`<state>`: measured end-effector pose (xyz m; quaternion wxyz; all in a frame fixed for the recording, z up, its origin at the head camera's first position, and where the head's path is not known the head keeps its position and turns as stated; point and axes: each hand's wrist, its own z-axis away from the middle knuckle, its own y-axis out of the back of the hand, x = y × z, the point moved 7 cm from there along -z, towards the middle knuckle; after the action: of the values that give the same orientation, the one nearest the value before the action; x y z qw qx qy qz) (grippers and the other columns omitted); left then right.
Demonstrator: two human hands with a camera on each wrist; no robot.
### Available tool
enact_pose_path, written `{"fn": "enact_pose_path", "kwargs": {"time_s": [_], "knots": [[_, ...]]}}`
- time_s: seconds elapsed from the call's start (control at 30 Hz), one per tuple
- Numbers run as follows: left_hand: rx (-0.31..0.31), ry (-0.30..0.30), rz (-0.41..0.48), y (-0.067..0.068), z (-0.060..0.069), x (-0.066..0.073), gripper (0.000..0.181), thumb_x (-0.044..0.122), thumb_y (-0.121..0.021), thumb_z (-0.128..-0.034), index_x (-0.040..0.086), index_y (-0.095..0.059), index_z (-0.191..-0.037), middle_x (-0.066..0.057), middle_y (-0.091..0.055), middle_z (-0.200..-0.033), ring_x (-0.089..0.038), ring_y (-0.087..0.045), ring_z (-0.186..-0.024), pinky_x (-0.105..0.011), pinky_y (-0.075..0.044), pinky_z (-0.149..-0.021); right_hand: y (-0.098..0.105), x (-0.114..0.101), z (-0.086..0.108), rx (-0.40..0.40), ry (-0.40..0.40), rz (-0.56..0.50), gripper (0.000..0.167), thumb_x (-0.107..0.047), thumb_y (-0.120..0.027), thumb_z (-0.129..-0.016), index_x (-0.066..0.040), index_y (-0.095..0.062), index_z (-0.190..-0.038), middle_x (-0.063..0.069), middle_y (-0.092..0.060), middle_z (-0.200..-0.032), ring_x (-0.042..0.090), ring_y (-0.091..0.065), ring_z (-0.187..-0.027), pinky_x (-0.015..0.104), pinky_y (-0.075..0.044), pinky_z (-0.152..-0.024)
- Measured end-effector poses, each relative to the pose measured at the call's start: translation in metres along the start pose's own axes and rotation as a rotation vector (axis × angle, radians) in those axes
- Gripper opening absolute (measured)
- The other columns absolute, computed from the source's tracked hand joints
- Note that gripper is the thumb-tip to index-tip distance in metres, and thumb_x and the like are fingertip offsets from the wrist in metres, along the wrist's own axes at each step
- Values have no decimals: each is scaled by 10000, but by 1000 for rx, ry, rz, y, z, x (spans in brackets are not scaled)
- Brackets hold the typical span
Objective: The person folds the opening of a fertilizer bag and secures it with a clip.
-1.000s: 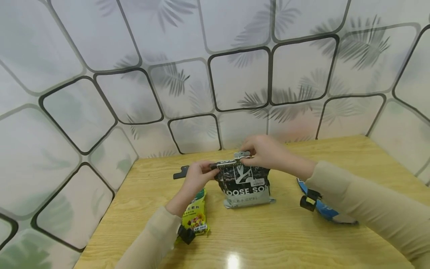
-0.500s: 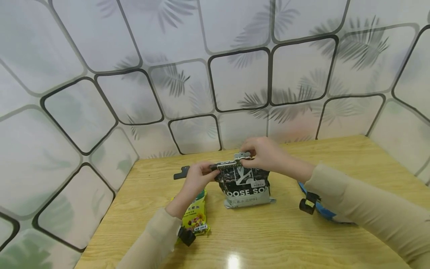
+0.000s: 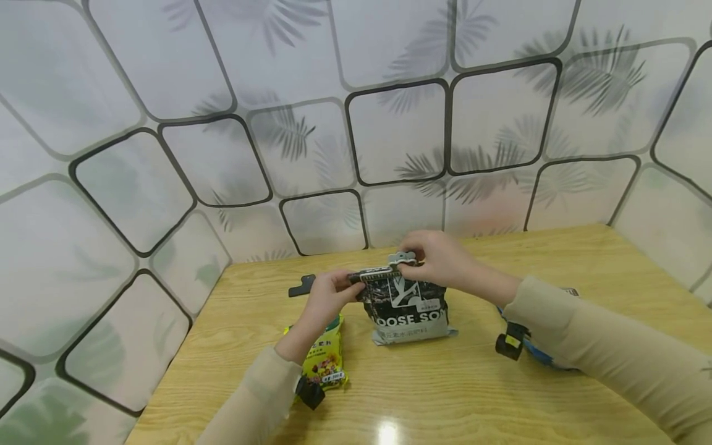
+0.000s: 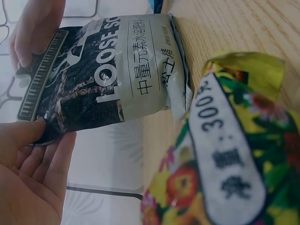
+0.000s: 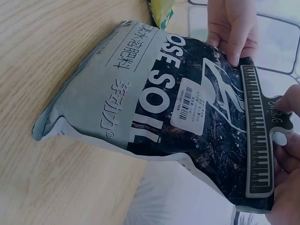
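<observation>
A black and grey bag (image 3: 408,309) marked LOOSE SOIL stands upright on the table. Across its folded top lies a clip with a piano-key pattern (image 5: 259,131). My left hand (image 3: 329,293) pinches the bag's top left corner between thumb and fingers, also visible in the left wrist view (image 4: 33,173). My right hand (image 3: 436,256) grips the clip's grey handle (image 3: 402,258), thumb on the near side; in the right wrist view the thumb and fingers (image 5: 288,154) are around that handle.
A yellow flowered bag (image 3: 325,358) lies under my left forearm. A second dark clip (image 3: 302,286) lies behind my left hand on the wooden table (image 3: 423,389). A blue package (image 3: 536,353) is partly hidden beneath my right sleeve. A patterned wall rises behind.
Both hands keep their hold on the bag and clip, with the right hand slightly lower. My right forearm has shifted a little, covering more of the blue package.
</observation>
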<state>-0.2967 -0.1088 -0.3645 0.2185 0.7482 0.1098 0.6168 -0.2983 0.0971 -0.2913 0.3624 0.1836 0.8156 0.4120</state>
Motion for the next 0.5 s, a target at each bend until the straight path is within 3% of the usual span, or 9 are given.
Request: {"fn": "enact_pose_path", "kwargs": {"time_s": [0.33, 0.5], "knots": [[12, 14, -14, 1, -1, -3, 168, 32, -727, -1000, 4, -790, -1153, -200, -815, -1043, -310, -807, -950, -401, -685, -858, -3, 3, 1, 15, 5, -19, 111, -150, -750, -954, -117, -781, -1055, 3, -664, -892, 90, -494, -716, 281, -456, -651], [8, 20, -14, 1, 0, -2, 166, 34, -724, -1002, 1, -789, -1152, -204, -814, -1046, -315, -807, -946, -421, -683, -866, -4, 3, 3, 12, 13, -6, 101, -144, -768, -969, -112, -779, -1064, 16, -693, -943, 76, -553, -750, 279, -538, -686]]}}
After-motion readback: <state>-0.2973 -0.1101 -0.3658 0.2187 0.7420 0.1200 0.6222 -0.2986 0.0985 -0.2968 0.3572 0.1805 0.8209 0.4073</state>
